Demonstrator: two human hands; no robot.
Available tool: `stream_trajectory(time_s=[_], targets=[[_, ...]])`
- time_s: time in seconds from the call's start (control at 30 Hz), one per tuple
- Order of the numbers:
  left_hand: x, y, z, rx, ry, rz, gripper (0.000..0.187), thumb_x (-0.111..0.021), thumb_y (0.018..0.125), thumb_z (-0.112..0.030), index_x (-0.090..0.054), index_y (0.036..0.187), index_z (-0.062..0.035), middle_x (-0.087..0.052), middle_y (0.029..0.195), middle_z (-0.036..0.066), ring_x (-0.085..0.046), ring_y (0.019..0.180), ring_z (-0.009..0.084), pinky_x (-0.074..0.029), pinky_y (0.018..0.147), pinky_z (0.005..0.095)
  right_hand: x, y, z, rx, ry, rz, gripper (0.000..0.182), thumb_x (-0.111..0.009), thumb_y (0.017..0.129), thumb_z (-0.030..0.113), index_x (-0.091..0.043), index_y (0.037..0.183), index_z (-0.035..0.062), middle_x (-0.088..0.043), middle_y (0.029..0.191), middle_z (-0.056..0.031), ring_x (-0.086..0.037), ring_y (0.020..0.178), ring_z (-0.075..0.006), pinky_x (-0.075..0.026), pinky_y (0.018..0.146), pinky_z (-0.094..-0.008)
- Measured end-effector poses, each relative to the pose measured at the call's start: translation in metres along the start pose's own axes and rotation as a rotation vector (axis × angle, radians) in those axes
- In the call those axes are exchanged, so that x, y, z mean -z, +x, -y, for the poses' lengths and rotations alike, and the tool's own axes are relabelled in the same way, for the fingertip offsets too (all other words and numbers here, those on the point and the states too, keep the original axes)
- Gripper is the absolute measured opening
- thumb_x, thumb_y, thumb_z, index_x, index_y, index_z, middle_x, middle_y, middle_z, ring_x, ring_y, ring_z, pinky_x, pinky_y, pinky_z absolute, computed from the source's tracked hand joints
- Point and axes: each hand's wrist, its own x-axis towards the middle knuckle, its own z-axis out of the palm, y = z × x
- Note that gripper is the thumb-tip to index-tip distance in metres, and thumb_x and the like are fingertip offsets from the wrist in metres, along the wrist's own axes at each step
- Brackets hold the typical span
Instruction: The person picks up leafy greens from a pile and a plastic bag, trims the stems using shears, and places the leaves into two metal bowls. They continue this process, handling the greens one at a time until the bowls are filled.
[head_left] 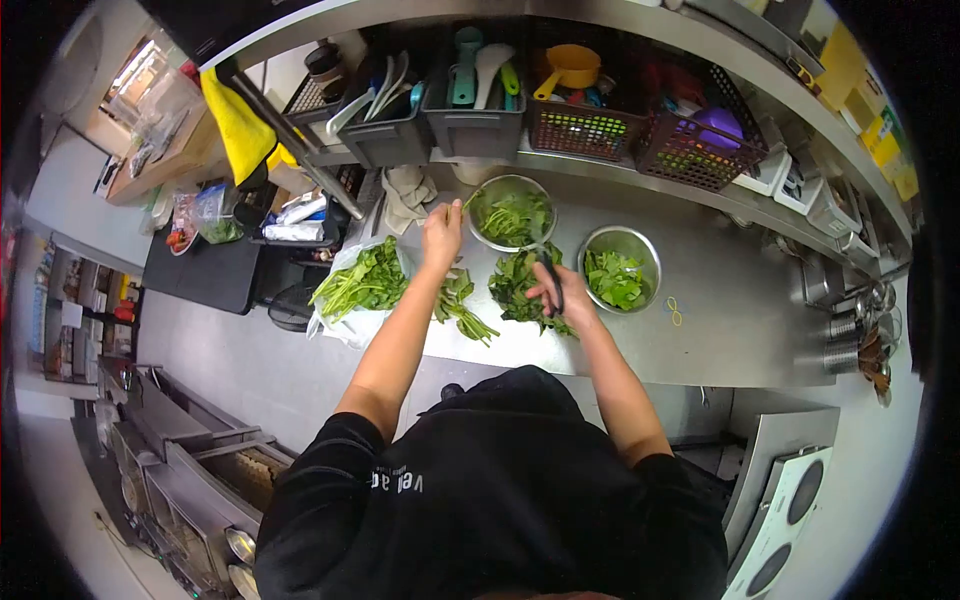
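Observation:
My left hand (442, 237) is closed in a pinch beside the left rim of a steel bowl (480, 232) holding cut green stems; a thin stem seems to be at its fingertips. Dark-handled scissors (552, 280) are in my right hand (562, 297), their blades near that bowl's lower right edge. Loose dark leaves (512, 285) lie under and beside my right hand. A second steel bowl (652, 262) at the right contains leaves. Leafy greens (375, 280) rest on a white plastic bag (345, 328) at the left, and more stems (465, 315) lie between my arms.
Bins of utensils (475, 120) and baskets (585, 135) line the shelf above the steel counter (740, 330). A crumpled cloth (405, 198) lies behind my left hand. Rubber bands (675, 312) are right of the bowls. A black board (200, 272) stands at the far left.

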Motion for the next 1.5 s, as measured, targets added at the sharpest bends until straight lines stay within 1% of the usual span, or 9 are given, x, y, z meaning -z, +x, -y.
stream_trajectory(time_s=[0.13, 0.4, 0.67, 0.87, 0.93, 1.07, 1.17, 1.3, 1.5], targets=[[0.068, -0.011, 0.005, 0.261, -0.437, 0.178, 0.023, -0.06, 0.094, -0.028, -0.064, 0.095, -0.005, -0.054, 0.07, -0.005, -0.044, 0.058, 0.0032, -0.035, 0.051, 0.0213, 0.032, 0.004, -0.038, 0.025, 0.002, 0.0, 0.048, -0.058, 0.092, 0.04, -0.052, 0.119, 0.0007, -0.069, 0.082, -0.0163, -0.045, 0.038, -0.0091, -0.04, 0.038, -0.0254], [0.214, -0.03, 0.125, 0.163, -0.137, 0.354, 0.028, -0.065, 0.09, -0.027, -0.069, 0.1, -0.0017, -0.066, 0.08, 0.005, -0.057, 0.075, 0.0106, -0.046, 0.069, 0.0276, 0.028, -0.023, -0.059, -0.024, -0.046, 0.0, 0.067, -0.05, 0.09, 0.06, -0.046, 0.125, 0.003, -0.068, 0.082, -0.0122, -0.053, 0.054, -0.0115, -0.047, 0.047, -0.0273], [0.192, -0.064, 0.207, -0.094, 0.432, 0.108, 0.013, -0.068, 0.078, -0.016, -0.07, 0.085, -0.0047, -0.064, 0.087, 0.015, -0.059, 0.085, 0.0365, -0.047, 0.076, 0.0435, -0.016, -0.025, -0.044, -0.005, -0.065, 0.028, 0.068, -0.05, 0.09, 0.06, -0.048, 0.123, 0.0003, -0.068, 0.083, -0.0132, -0.054, 0.056, -0.0111, -0.046, 0.048, -0.0253], [0.169, -0.06, 0.219, -0.096, 0.463, -0.031, 0.023, -0.061, 0.076, -0.006, -0.065, 0.099, -0.0045, -0.06, 0.093, 0.019, -0.056, 0.088, 0.037, -0.046, 0.082, 0.0462, -0.014, -0.033, -0.052, 0.001, -0.137, 0.001, 0.068, -0.053, 0.088, 0.061, -0.053, 0.109, -0.0033, -0.067, 0.08, -0.016, -0.053, 0.048, -0.0134, -0.043, 0.044, -0.0261], [0.165, -0.058, 0.212, -0.02, 0.305, -0.142, 0.02, -0.062, 0.077, -0.007, -0.065, 0.096, -0.002, -0.059, 0.093, 0.019, -0.056, 0.088, 0.0376, -0.045, 0.084, 0.0469, -0.008, -0.035, -0.06, -0.049, -0.148, 0.008, 0.069, -0.051, 0.09, 0.059, -0.048, 0.123, -0.0019, -0.068, 0.081, -0.0154, -0.054, 0.054, -0.0113, -0.046, 0.046, -0.0257], [0.166, -0.075, 0.128, -0.127, 0.386, -0.413, 0.015, -0.064, 0.08, -0.009, -0.062, 0.093, -0.0023, -0.059, 0.09, 0.016, -0.056, 0.082, 0.0343, -0.043, 0.077, 0.0438, -0.004, -0.046, -0.069, -0.034, -0.113, -0.064, 0.057, -0.055, 0.088, 0.058, -0.056, 0.101, 0.0019, -0.068, 0.077, -0.0145, -0.053, 0.046, -0.0123, -0.038, 0.041, -0.0248], [0.11, -0.125, 0.102, 0.045, -0.172, -0.089, 0.008, -0.061, 0.085, -0.01, -0.059, 0.088, -0.0029, -0.063, 0.079, 0.014, -0.06, 0.074, 0.0313, -0.047, 0.069, 0.0395, 0.002, -0.047, -0.077, -0.063, -0.178, 0.0, 0.052, -0.056, 0.09, 0.052, -0.056, 0.101, 0.0009, -0.067, 0.077, -0.0141, -0.053, 0.047, -0.0115, -0.039, 0.04, -0.0251], [0.051, -0.173, 0.051, 0.405, 0.039, 0.595, 0.053, -0.066, 0.079, -0.054, -0.07, 0.079, -0.0011, -0.067, 0.071, 0.018, -0.067, 0.067, 0.0309, -0.053, 0.067, 0.0409, -0.015, -0.048, -0.071, -0.064, -0.179, 0.086, 0.047, -0.059, 0.091, 0.046, -0.058, 0.102, -0.0003, -0.066, 0.075, -0.0122, -0.051, 0.047, -0.0106, -0.042, 0.042, -0.0256], [0.015, -0.174, 0.073, 0.361, 0.239, 0.575, 0.043, -0.069, 0.076, -0.041, -0.067, 0.071, 0.0019, -0.065, 0.071, 0.023, -0.066, 0.072, 0.0374, -0.053, 0.073, 0.0439, -0.024, -0.051, -0.06, 0.022, -0.199, 0.159, 0.049, -0.06, 0.091, 0.044, -0.058, 0.109, -0.0004, -0.066, 0.074, -0.0116, -0.05, 0.047, -0.0096, -0.04, 0.043, -0.0245]])
